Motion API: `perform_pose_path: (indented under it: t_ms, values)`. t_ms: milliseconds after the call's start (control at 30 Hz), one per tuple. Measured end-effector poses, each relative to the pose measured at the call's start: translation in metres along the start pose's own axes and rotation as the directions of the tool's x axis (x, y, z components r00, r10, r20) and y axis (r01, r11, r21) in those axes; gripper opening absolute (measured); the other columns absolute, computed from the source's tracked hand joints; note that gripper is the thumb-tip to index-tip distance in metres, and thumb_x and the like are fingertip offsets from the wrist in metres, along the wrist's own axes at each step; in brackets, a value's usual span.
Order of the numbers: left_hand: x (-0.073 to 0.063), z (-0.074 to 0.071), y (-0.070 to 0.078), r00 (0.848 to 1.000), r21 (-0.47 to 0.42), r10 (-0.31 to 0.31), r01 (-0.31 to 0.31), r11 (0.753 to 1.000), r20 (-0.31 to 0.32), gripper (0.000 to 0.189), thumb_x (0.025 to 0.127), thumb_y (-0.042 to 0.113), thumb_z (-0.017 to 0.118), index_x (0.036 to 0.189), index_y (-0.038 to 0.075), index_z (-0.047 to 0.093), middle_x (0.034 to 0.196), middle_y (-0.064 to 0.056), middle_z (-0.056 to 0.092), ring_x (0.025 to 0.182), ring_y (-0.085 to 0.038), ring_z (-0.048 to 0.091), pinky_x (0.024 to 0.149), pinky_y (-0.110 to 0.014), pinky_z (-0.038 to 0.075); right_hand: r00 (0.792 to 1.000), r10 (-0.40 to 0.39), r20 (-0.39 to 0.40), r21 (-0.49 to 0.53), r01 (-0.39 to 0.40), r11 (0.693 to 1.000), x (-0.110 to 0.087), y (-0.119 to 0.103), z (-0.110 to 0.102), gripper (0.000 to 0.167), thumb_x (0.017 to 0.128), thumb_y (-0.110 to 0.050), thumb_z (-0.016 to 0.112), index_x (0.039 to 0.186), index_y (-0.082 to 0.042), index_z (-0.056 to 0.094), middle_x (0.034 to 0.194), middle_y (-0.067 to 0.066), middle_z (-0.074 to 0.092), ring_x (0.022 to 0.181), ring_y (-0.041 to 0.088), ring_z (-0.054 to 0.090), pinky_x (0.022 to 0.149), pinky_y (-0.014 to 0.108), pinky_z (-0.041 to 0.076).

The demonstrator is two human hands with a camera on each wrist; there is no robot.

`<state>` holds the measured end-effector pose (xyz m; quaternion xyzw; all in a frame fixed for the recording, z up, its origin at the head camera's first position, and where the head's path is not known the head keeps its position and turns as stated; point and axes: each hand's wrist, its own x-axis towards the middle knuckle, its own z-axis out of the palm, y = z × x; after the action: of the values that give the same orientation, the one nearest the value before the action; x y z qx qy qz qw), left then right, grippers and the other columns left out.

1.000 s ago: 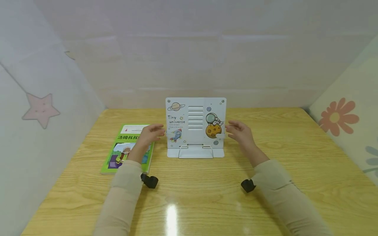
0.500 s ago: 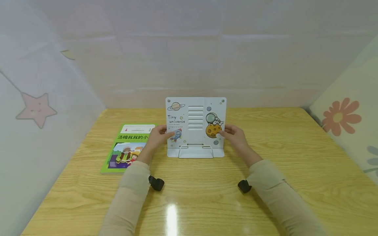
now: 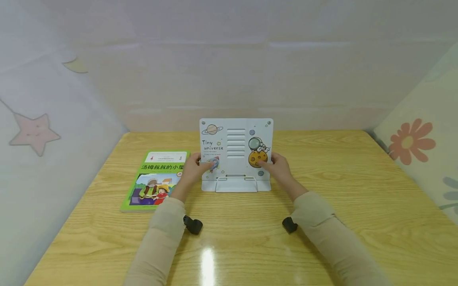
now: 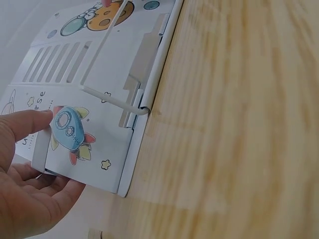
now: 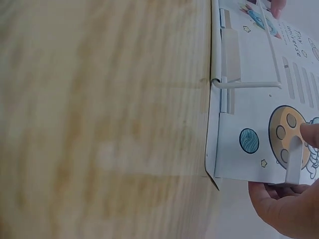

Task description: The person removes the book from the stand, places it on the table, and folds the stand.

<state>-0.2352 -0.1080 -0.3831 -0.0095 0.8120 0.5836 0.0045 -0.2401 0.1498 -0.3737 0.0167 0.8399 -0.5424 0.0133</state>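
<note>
A white metal book stand [image 3: 236, 167] with space drawings and the words "Tiny universe" stands upright on the table, a wire bar [image 4: 112, 99] across its lower front. My left hand [image 3: 194, 169] grips its left edge, thumb on the front by the rocket picture and the other fingers behind. On the opposite edge my right hand [image 3: 280, 169] holds on likewise, its thumb over the orange planet picture. A small white side clip [image 5: 294, 159] sits by the right thumb, and another clip [image 4: 41, 149] by the left thumb. The fingers behind the panel are partly hidden.
Left of the stand a green-bordered picture book [image 3: 157, 180] lies flat, partly covered by the left forearm. The wooden table [image 3: 358, 178] runs back to a pale cloth wall [image 3: 232, 71]. A black wrist camera [image 3: 193, 225] hangs under the left sleeve, another camera [image 3: 290, 225] under the right.
Both hands have moved inward from beside the stand and taken hold of its side edges, thumbs in front. The stand has hardly moved. More of the book cover shows.
</note>
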Motion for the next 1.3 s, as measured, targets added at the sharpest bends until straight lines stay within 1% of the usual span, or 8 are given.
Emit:
perform_pose_path:
  t_ms: [200, 367, 500, 600, 700, 900, 1000, 1300]
  values:
    - [0.0, 0.0, 0.001, 1.0, 0.012, -0.004, 0.004, 1.0, 0.002, 0.033, 0.078, 0.021, 0.064, 0.106, 0.008, 0.054, 0.097, -0.006, 0.055, 0.084, -0.02, 0.051, 0.069, -0.03, 0.045, 1.0, 0.009, -0.028, -0.098, -0.012, 0.995, 0.001, 0.0, 0.002, 0.043, 0.08, -0.02, 0.061, 0.117, 0.0, 0.049, 0.113, 0.015, 0.051, 0.104, 0.027, 0.045, 0.087, 0.039, 0.039]
    - [0.0, -0.001, 0.002, 1.0, 0.032, -0.017, 0.017, 0.999, 0.009, 0.034, 0.077, 0.02, 0.064, 0.107, 0.006, 0.053, 0.097, -0.007, 0.055, 0.085, -0.02, 0.051, 0.07, -0.03, 0.045, 1.0, -0.01, -0.024, -0.116, 0.007, 0.993, 0.0, 0.001, 0.003, 0.041, 0.081, -0.019, 0.06, 0.115, 0.0, 0.049, 0.113, 0.016, 0.052, 0.104, 0.027, 0.046, 0.086, 0.039, 0.04]
    - [0.001, -0.002, 0.003, 0.999, 0.047, -0.04, 0.039, 0.998, 0.017, 0.035, 0.077, 0.021, 0.064, 0.107, 0.006, 0.052, 0.096, -0.007, 0.054, 0.085, -0.02, 0.051, 0.071, -0.03, 0.045, 1.0, -0.018, -0.022, -0.12, 0.015, 0.993, 0.0, 0.001, 0.002, 0.041, 0.081, -0.019, 0.059, 0.116, 0.0, 0.049, 0.115, 0.016, 0.051, 0.106, 0.027, 0.046, 0.087, 0.038, 0.039]
    - [0.0, -0.004, 0.004, 0.999, 0.063, -0.045, 0.043, 0.997, 0.022, 0.035, 0.077, 0.021, 0.063, 0.107, 0.007, 0.052, 0.095, -0.007, 0.054, 0.085, -0.02, 0.05, 0.071, -0.03, 0.045, 1.0, -0.02, -0.024, -0.127, 0.017, 0.992, 0.0, 0.0, 0.002, 0.04, 0.082, -0.019, 0.058, 0.117, 0.0, 0.049, 0.117, 0.016, 0.05, 0.109, 0.027, 0.044, 0.089, 0.038, 0.038]
    - [0.0, -0.005, 0.005, 0.999, 0.077, -0.037, 0.034, 0.996, 0.029, 0.035, 0.077, 0.021, 0.063, 0.107, 0.006, 0.052, 0.096, -0.007, 0.054, 0.085, -0.02, 0.05, 0.071, -0.029, 0.045, 0.999, -0.024, -0.021, -0.139, 0.021, 0.99, -0.001, -0.001, 0.001, 0.04, 0.082, -0.018, 0.057, 0.117, 0.0, 0.049, 0.118, 0.016, 0.049, 0.111, 0.027, 0.042, 0.09, 0.039, 0.037]
    - [-0.003, -0.007, 0.008, 0.999, 0.128, -0.002, -0.005, 0.992, 0.05, 0.036, 0.079, 0.019, 0.061, 0.11, 0.005, 0.051, 0.097, -0.008, 0.054, 0.085, -0.02, 0.051, 0.071, -0.03, 0.045, 1.0, -0.021, -0.007, -0.167, 0.019, 0.986, -0.002, -0.002, -0.002, 0.043, 0.083, -0.018, 0.056, 0.12, 0.001, 0.046, 0.124, 0.017, 0.044, 0.116, 0.028, 0.036, 0.093, 0.04, 0.034]
    - [-0.004, -0.007, 0.01, 0.998, 0.151, 0.009, -0.017, 0.988, 0.057, 0.037, 0.079, 0.018, 0.061, 0.112, 0.004, 0.05, 0.099, -0.009, 0.055, 0.087, -0.021, 0.052, 0.072, -0.031, 0.046, 1.0, -0.028, 0.002, -0.177, 0.028, 0.984, -0.002, -0.002, -0.004, 0.043, 0.084, -0.018, 0.056, 0.12, 0.002, 0.046, 0.124, 0.017, 0.044, 0.116, 0.029, 0.036, 0.092, 0.04, 0.034]
    - [-0.007, -0.008, 0.013, 0.998, 0.216, 0.026, -0.038, 0.976, 0.059, 0.035, 0.078, 0.018, 0.061, 0.108, 0.004, 0.052, 0.096, -0.009, 0.055, 0.085, -0.021, 0.052, 0.07, -0.03, 0.046, 0.997, -0.064, 0.032, -0.204, 0.069, 0.976, 0.004, 0.0, -0.009, 0.044, 0.083, -0.016, 0.056, 0.121, 0.004, 0.045, 0.125, 0.02, 0.042, 0.117, 0.03, 0.034, 0.093, 0.04, 0.033]
